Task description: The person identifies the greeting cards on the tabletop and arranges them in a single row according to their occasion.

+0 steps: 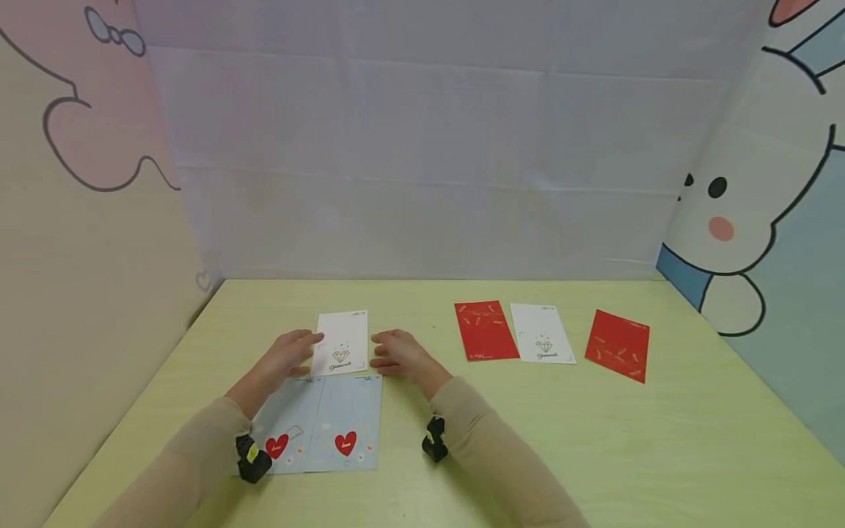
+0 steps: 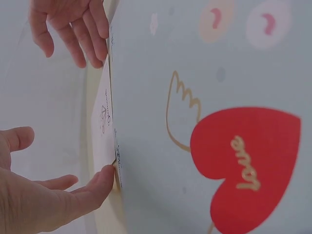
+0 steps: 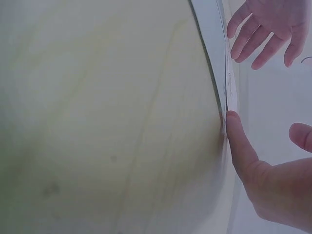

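Observation:
A white card (image 1: 353, 337) with a gold diamond drawing lies on the table between the two hands. Below it, two light blue cards (image 1: 346, 411) lie side by side, each printed with a red heart; "Love" is readable on the one in the left wrist view. My left hand (image 1: 285, 356) is at the white card's left side, fingers spread and loosely bent. To the card's right is my right hand (image 1: 405, 356), its fingers extended toward the card's edge. Neither hand grips anything. Whether the left fingertips touch the card I cannot tell.
Toward the back right of the table (image 1: 515, 440) lie a red card (image 1: 485, 330), a white card (image 1: 538, 326) beside it, and another red card (image 1: 618, 345) turned at an angle. A white cloth backdrop (image 1: 422, 169) stands behind. Black wrist cameras (image 1: 434, 440) sit on both sleeves.

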`<state>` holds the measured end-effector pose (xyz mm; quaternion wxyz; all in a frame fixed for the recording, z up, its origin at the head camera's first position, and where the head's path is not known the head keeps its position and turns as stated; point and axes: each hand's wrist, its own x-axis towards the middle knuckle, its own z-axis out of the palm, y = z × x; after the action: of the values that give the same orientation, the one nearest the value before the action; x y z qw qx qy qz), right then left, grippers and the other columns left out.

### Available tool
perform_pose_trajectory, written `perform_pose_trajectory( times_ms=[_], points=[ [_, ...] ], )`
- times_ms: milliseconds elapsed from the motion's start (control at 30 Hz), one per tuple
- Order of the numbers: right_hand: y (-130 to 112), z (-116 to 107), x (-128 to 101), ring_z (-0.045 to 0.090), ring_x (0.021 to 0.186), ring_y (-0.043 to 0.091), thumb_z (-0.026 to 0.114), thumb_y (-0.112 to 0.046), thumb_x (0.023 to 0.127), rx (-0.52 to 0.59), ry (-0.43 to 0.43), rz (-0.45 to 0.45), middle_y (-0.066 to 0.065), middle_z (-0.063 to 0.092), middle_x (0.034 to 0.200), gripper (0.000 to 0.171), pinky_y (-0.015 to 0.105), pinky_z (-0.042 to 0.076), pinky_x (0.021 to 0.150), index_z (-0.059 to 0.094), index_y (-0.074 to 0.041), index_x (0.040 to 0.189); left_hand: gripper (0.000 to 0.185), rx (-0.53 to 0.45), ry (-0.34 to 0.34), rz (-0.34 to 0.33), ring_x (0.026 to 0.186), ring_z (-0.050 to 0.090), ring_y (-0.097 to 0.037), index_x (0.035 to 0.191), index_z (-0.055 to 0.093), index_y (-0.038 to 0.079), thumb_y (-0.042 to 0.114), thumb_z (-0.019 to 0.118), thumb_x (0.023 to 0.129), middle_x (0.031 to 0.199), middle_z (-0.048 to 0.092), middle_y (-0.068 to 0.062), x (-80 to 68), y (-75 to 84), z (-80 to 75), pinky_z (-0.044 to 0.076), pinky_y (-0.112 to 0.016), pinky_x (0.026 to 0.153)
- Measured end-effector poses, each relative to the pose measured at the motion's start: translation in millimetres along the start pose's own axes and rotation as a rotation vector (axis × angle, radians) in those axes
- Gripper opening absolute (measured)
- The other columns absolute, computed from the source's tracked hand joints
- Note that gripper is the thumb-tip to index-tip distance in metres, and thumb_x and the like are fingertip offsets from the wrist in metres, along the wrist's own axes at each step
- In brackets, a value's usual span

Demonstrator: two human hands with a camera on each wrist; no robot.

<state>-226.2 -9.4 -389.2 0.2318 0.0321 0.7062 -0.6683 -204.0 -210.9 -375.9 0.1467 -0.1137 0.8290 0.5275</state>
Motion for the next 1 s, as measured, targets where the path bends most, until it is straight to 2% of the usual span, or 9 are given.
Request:
perform_pose_trajectory(
  times_ms=[300, 600, 767, 1000],
  points=[
    [2, 1, 3, 0.061, 0.085, 0.026, 0.05, -0.021, 0.089, 0.014, 0.014, 0.008, 0.018, 0.052, 0.108, 0.042, 0.032, 0.048, 0.073, 0.04, 0.004, 0.121, 0.066, -0.026, -0.01, 0.01, 0.121, 0.025, -0.041, 0.136, 0.013, -0.009, 0.032, 0.042, 0.093, 0.136, 0.017, -0.029, 3.4, -0.3, 1.4, 0.035, -0.044, 0.09],
    [3, 1, 4, 0.061, 0.082, 0.024, 0.05, -0.021, 0.089, 0.024, 0.025, 0.009, 0.015, 0.054, 0.104, 0.042, 0.031, 0.049, 0.071, 0.041, 0.004, 0.122, 0.059, -0.059, 0.011, 0.025, 0.12, 0.028, -0.039, 0.135, 0.018, -0.009, 0.025, 0.042, 0.094, 0.136, 0.021, -0.027, 9.1, -5.8, 0.0, 0.036, -0.042, 0.09],
    [4, 0, 5, 0.061, 0.081, 0.024, 0.05, -0.021, 0.089, 0.024, 0.027, 0.004, 0.015, 0.054, 0.103, 0.041, 0.031, 0.049, 0.071, 0.042, 0.004, 0.12, 0.052, -0.041, 0.059, 0.035, 0.11, 0.04, -0.036, 0.134, 0.023, -0.007, 0.017, 0.043, 0.093, 0.131, 0.03, -0.026, 12.2, -8.8, -0.4, 0.04, -0.037, 0.086],
    [3, 0, 5, 0.061, 0.082, 0.024, 0.05, -0.019, 0.089, 0.024, 0.031, 0.006, 0.016, 0.053, 0.104, 0.038, 0.031, 0.048, 0.071, 0.044, 0.005, 0.118, 0.049, -0.042, 0.108, 0.064, 0.09, 0.051, -0.026, 0.134, 0.029, -0.005, 0.008, 0.046, 0.09, 0.121, 0.042, -0.025, 20.6, -11.4, 0.6, 0.047, -0.027, 0.071]
  ],
)
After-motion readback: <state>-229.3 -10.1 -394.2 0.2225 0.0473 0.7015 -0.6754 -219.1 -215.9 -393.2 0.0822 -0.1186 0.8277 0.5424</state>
